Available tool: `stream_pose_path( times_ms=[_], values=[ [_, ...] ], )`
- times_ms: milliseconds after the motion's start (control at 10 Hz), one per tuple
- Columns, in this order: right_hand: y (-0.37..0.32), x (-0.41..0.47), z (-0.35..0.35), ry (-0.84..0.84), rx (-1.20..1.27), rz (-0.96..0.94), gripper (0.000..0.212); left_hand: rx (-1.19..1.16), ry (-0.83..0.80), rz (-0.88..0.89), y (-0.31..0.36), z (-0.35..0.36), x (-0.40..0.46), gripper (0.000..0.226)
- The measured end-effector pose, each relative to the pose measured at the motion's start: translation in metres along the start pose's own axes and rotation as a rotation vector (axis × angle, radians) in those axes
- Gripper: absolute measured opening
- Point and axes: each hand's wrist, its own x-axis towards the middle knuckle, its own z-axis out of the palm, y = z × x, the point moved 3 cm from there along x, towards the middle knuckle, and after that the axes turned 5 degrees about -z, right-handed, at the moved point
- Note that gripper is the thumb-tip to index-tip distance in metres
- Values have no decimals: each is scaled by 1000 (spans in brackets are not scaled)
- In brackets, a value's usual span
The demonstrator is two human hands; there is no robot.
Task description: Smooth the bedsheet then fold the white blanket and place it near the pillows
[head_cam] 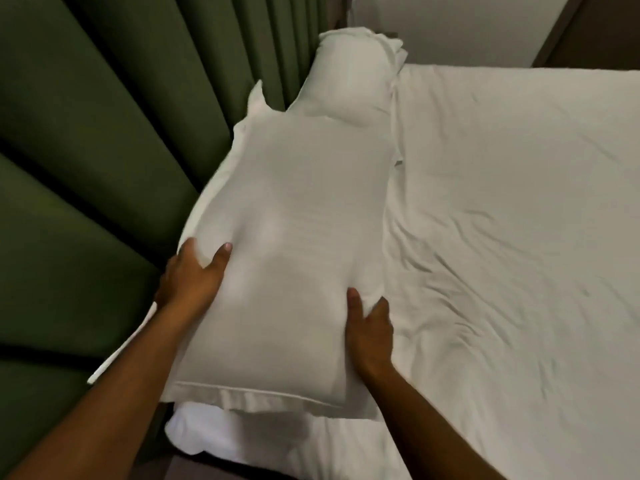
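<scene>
A white pillow (294, 237) lies lengthwise along the head of the bed, against the green headboard. My left hand (194, 275) grips its left side, thumb on top. My right hand (369, 327) pinches its right edge near the lower corner. A second white pillow (349, 81) lies beyond it, farther along the headboard. The white bedsheet (519, 237) covers the mattress to the right, with creases running across its middle. No separate white blanket can be told apart from the sheet.
A green padded headboard (86, 150) with vertical channels fills the left side. A pale wall (450, 26) and a dark door frame (568, 26) stand past the far end of the bed. The mattress corner (194, 434) shows under the near pillow.
</scene>
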Motion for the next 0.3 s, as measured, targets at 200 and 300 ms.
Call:
stream_pose_path(
  times_ms=[200,300],
  values=[
    [31,1,24,-170,-178,77,69,55,-32,1,-54,21,2,81],
    [0,11,-15,-146,-231,20,76,47,69,46,-37,12,-11,83]
  ],
)
